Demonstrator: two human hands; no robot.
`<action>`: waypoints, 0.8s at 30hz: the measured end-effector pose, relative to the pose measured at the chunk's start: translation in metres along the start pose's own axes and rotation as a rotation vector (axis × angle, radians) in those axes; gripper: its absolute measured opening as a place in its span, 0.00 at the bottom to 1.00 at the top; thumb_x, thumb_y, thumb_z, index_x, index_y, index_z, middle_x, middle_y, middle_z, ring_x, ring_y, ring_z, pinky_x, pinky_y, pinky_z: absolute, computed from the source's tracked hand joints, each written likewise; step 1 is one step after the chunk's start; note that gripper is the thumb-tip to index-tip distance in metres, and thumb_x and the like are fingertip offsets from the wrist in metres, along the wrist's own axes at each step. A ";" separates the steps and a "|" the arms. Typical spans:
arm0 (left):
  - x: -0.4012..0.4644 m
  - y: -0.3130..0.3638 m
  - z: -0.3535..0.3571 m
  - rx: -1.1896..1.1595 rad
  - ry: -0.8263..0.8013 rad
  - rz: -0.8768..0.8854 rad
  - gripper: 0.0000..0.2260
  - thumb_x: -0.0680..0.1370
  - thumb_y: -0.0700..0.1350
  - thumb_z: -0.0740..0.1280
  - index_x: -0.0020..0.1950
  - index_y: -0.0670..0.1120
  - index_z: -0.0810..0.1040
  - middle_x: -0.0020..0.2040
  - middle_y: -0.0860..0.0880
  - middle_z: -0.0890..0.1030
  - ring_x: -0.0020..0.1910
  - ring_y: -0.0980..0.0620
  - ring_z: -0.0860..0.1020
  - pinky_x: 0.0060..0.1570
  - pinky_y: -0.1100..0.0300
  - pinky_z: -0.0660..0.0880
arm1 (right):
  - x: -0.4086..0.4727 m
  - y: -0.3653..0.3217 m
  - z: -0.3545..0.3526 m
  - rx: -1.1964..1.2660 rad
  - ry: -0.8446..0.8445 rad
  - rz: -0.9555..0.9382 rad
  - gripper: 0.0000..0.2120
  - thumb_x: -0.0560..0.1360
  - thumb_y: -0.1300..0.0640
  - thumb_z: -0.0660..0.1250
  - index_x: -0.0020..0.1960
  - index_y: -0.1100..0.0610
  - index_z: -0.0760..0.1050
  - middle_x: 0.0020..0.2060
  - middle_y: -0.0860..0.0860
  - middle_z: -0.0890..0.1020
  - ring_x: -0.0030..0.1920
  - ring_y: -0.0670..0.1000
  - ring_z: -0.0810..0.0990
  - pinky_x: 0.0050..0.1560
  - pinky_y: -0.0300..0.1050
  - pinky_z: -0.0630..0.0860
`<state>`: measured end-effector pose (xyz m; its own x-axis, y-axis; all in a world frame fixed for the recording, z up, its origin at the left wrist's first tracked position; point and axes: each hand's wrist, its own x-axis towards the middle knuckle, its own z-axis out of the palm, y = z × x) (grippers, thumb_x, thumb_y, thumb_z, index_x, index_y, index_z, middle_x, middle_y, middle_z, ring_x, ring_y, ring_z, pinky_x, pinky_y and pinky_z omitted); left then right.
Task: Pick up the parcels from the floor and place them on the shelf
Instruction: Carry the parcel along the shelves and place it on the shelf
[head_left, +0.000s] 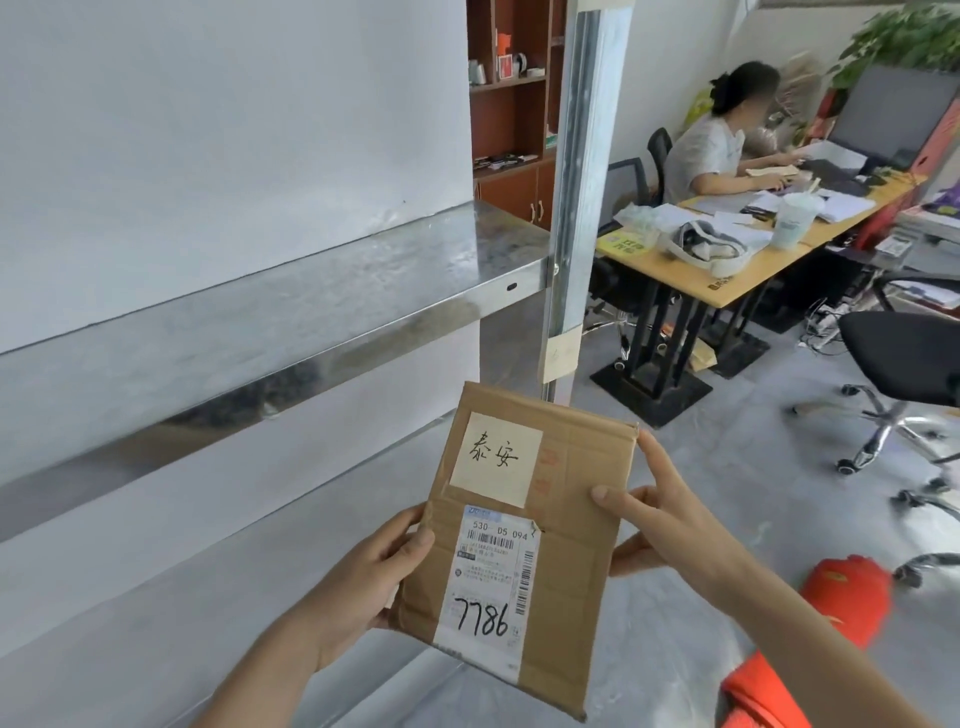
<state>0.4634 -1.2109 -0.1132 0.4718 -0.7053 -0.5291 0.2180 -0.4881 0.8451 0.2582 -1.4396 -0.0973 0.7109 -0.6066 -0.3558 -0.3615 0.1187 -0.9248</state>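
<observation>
A flat brown cardboard parcel (566, 525) is held up in front of me, with a cream note and a white shipping label marked 7786 on its face. My left hand (374, 577) grips its lower left edge. Along the right edge my right hand (660, 514) holds it, thumb on the front. The metal shelf (291, 306) runs across the left of the view at about chest height, its board bare. The parcel hangs in front of and below that board, to the right of a lower shelf level (223, 551).
The shelf's metal upright post (576, 171) stands just behind the parcel. A person sits at a cluttered wooden desk (748, 265) at the right. A black office chair (904, 364) and an orange cloth item (847, 592) are on the grey floor to the right.
</observation>
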 end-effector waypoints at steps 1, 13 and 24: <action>0.002 -0.001 -0.004 0.002 -0.007 0.007 0.12 0.84 0.54 0.63 0.65 0.67 0.79 0.59 0.59 0.88 0.58 0.50 0.86 0.42 0.56 0.84 | 0.004 0.002 0.003 0.004 0.009 0.004 0.40 0.77 0.48 0.72 0.79 0.31 0.50 0.56 0.59 0.85 0.43 0.63 0.90 0.49 0.63 0.86; 0.046 -0.020 -0.066 0.054 0.300 0.048 0.09 0.81 0.45 0.70 0.60 0.55 0.83 0.45 0.51 0.90 0.51 0.45 0.88 0.55 0.47 0.82 | 0.052 0.015 0.061 0.196 0.051 0.070 0.23 0.81 0.58 0.68 0.71 0.43 0.65 0.56 0.57 0.86 0.46 0.63 0.90 0.48 0.61 0.87; 0.094 -0.012 -0.101 -0.210 0.548 0.064 0.04 0.76 0.43 0.76 0.48 0.44 0.83 0.49 0.39 0.89 0.54 0.37 0.86 0.65 0.38 0.79 | 0.098 0.000 0.105 0.209 0.087 0.114 0.19 0.82 0.57 0.68 0.67 0.43 0.66 0.52 0.55 0.85 0.44 0.60 0.90 0.50 0.58 0.87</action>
<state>0.5916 -1.2196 -0.1659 0.8499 -0.3345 -0.4071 0.3125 -0.3020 0.9006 0.3914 -1.4170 -0.1462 0.6147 -0.6447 -0.4544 -0.2971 0.3444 -0.8906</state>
